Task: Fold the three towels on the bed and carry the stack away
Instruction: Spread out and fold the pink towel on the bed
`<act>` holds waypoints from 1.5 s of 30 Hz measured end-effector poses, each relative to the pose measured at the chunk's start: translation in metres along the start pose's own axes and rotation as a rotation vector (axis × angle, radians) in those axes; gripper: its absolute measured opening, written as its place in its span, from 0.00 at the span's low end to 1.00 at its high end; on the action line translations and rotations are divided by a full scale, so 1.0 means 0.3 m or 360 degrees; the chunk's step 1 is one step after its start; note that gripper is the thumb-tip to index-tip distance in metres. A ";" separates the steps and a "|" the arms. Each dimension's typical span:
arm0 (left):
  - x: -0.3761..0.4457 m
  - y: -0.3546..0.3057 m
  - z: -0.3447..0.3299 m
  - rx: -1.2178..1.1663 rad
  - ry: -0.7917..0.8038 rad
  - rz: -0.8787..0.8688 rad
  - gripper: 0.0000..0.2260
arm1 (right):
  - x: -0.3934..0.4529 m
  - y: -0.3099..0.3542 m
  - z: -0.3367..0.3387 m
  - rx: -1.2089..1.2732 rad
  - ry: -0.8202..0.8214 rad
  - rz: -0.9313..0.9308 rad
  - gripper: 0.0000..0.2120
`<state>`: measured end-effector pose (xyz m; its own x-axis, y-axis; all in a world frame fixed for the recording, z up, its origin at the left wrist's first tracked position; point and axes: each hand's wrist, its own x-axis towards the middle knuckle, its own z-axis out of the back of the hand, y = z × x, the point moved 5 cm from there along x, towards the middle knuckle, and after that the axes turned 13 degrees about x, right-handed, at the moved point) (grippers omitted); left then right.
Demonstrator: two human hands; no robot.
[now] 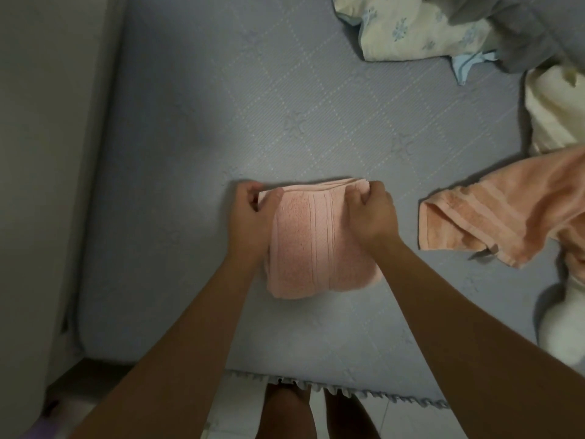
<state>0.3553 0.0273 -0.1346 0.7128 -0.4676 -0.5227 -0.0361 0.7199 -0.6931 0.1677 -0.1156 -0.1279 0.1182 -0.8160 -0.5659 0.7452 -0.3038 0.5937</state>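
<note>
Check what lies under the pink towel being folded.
The pink towel rests directly on the grey bedspread, gripped at its far corners by the left hand and right hand. Anything beneath its folded layers is hidden.

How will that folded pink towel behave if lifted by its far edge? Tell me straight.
Probably floppy: the folded pink towel bulges and sags at its rounded near fold. The layers would likely slip apart, since only the left hand and right hand pinch the far corners. It looks light, barely denting the bed.
</note>
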 end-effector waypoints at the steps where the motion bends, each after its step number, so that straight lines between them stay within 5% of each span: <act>1: -0.019 0.010 0.007 -0.0047 -0.0018 0.0045 0.11 | -0.011 -0.014 0.004 0.0051 -0.0008 -0.0016 0.22; 4: -0.115 0.066 0.027 -0.0015 0.0089 0.0222 0.19 | -0.062 -0.073 0.020 0.0187 0.0003 -0.0162 0.27; 8: -0.245 0.150 0.023 -0.0019 0.0556 0.0381 0.25 | -0.134 -0.111 0.034 0.0460 0.0076 -0.0207 0.29; 11: -0.319 0.167 0.013 -0.0048 0.0780 0.0276 0.20 | -0.215 -0.134 0.075 0.0576 0.0059 -0.0102 0.25; 19: -0.318 0.185 -0.012 -0.0120 0.0399 0.0106 0.15 | -0.333 -0.273 0.094 0.0517 0.0435 0.0074 0.15; 23: -0.277 0.232 -0.035 -0.0228 0.0168 0.0105 0.13 | -0.255 -0.268 0.088 0.0510 0.0480 0.0258 0.10; 26: -0.293 0.243 -0.067 -0.0374 -0.0013 0.0212 0.12 | -0.240 -0.282 0.053 0.0744 0.0453 0.0126 0.07; 31: -0.400 0.297 -0.029 -0.0249 0.0198 0.0102 0.15 | -0.309 -0.345 0.086 0.0806 0.0425 0.0027 0.20; 36: -0.471 0.386 -0.008 0.0086 0.0338 0.0021 0.13 | -0.342 -0.378 0.074 0.0438 0.0530 0.0172 0.04; 39: -0.455 0.434 0.024 -0.0008 0.0150 0.0234 0.21 | -0.285 -0.423 0.120 0.0163 0.0247 0.0151 0.15; 41: -0.445 0.452 0.045 -0.0170 0.0069 0.0451 0.17 | -0.261 -0.439 0.152 -0.0055 0.0274 0.0176 0.18; 45: -0.441 0.410 0.061 0.0111 0.0326 0.0336 0.12 | -0.266 -0.394 0.162 0.0099 0.0263 0.0110 0.13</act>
<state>0.2693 0.1872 -0.1415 0.5385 -0.3925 -0.7456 -0.1150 0.8423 -0.5265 0.0382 -0.0386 -0.1252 0.2775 -0.7458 -0.6057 0.6901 -0.2839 0.6657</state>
